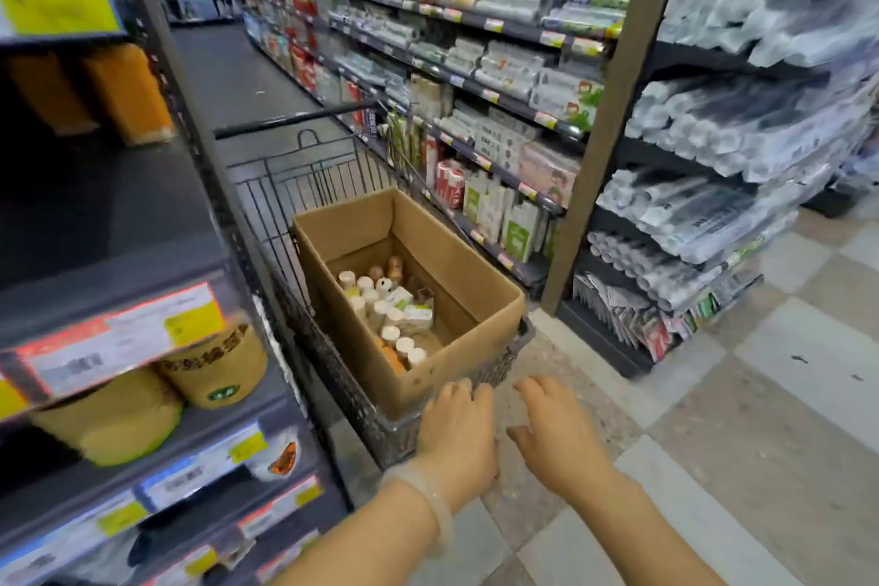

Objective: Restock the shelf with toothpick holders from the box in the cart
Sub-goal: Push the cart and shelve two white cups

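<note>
Down a narrow aisle, a dark wire cart [333, 224] stands between the shelf [157, 447] on the left and another rack of packaged goods [499, 76] on the right. Round kraft-paper tubs [216, 369] sit on the left shelf behind blurred price labels [119, 343]. Grey rolls and packets [742, 143] fill the end rack to the far right, above a checkered floor [761, 395].

An open cardboard box [475, 295] fills the near end of the cart, its walls rising above the wire rim. The left hand [456, 438], with a pale bangle [430, 507] at the wrist, rests its fingers over the near edge of the cart and box, loosely bent; whether it truly grips I cannot tell. The right hand [556, 433] hovers just beside it, fingers spread and relaxed, holding nothing.

The toothpick holders [385, 314], small white-capped cylinders, lie jumbled at the bottom of the box, beyond and below both hands.
</note>
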`<state>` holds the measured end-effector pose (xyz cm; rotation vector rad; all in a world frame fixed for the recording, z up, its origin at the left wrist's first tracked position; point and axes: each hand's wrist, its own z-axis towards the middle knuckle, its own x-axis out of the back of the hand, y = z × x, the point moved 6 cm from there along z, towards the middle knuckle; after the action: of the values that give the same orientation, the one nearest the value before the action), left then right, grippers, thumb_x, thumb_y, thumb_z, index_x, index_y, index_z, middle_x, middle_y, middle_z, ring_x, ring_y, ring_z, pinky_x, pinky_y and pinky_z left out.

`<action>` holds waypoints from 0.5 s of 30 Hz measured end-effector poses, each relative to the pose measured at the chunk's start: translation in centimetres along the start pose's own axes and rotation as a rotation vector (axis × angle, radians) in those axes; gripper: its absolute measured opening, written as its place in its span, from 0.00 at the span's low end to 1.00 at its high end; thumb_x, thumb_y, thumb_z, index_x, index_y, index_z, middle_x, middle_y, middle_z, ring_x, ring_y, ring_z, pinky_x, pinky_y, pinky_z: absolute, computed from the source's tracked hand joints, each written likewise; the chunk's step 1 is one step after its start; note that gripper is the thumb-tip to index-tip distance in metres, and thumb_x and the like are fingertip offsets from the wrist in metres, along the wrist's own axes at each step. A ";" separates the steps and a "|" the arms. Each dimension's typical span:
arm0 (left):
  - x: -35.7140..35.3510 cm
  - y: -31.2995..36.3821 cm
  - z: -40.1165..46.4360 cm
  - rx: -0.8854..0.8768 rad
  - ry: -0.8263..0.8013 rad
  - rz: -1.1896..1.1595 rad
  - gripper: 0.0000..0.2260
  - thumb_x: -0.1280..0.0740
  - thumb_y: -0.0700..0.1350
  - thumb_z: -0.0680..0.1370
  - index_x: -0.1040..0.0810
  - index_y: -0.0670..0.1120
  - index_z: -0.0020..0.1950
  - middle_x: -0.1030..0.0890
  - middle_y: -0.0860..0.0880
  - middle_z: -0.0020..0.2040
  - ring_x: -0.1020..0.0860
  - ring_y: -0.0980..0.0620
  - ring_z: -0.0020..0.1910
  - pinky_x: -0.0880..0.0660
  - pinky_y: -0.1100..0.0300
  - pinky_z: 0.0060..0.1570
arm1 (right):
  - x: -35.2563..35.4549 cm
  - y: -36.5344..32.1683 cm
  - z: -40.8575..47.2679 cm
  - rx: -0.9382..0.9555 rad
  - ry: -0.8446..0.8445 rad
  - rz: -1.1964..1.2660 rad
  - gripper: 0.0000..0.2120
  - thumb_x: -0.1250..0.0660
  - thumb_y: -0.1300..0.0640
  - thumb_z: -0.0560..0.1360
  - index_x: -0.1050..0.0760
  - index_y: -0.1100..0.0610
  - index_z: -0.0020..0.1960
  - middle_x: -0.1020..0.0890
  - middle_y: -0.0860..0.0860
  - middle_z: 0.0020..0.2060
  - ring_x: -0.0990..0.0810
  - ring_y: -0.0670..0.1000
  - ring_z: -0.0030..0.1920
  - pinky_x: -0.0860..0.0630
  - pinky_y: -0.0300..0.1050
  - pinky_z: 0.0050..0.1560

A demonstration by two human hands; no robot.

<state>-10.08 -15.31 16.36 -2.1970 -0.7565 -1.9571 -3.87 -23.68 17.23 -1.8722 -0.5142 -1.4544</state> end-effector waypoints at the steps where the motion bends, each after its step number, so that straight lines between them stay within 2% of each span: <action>1: 0.6 -0.5 1.6 0.009 0.017 -0.019 0.17 0.36 0.49 0.78 0.33 0.47 0.65 0.32 0.46 0.67 0.35 0.44 0.66 0.34 0.51 0.63 | 0.6 0.3 2.0 0.008 0.013 0.004 0.20 0.36 0.51 0.77 0.35 0.54 0.66 0.31 0.50 0.64 0.32 0.53 0.65 0.33 0.45 0.63; 4: 2.2 -1.9 5.5 0.049 0.050 -0.046 0.18 0.36 0.48 0.77 0.33 0.47 0.66 0.31 0.47 0.65 0.33 0.44 0.64 0.33 0.51 0.61 | 2.0 0.5 7.1 0.052 0.044 0.000 0.19 0.36 0.50 0.76 0.33 0.54 0.64 0.28 0.50 0.62 0.31 0.53 0.63 0.31 0.46 0.60; 8: 2.7 -4.3 8.5 0.129 0.019 -0.018 0.18 0.36 0.50 0.77 0.34 0.47 0.65 0.32 0.47 0.65 0.33 0.45 0.64 0.32 0.52 0.60 | 1.9 -0.3 11.8 0.118 -0.023 0.011 0.23 0.35 0.52 0.75 0.35 0.53 0.69 0.30 0.50 0.65 0.32 0.53 0.65 0.32 0.47 0.64; 15: 2.1 -10.2 14.4 0.397 0.044 -0.080 0.22 0.37 0.51 0.77 0.36 0.49 0.70 0.32 0.49 0.67 0.33 0.46 0.66 0.33 0.54 0.62 | 0.2 -1.4 22.5 0.266 -0.149 0.016 0.21 0.36 0.52 0.77 0.35 0.53 0.68 0.31 0.50 0.66 0.33 0.53 0.66 0.34 0.46 0.65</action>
<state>-1.35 -0.12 13.47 -1.9100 -1.1289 -1.6987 10.38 -6.33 15.02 -1.7733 -0.7252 -1.1768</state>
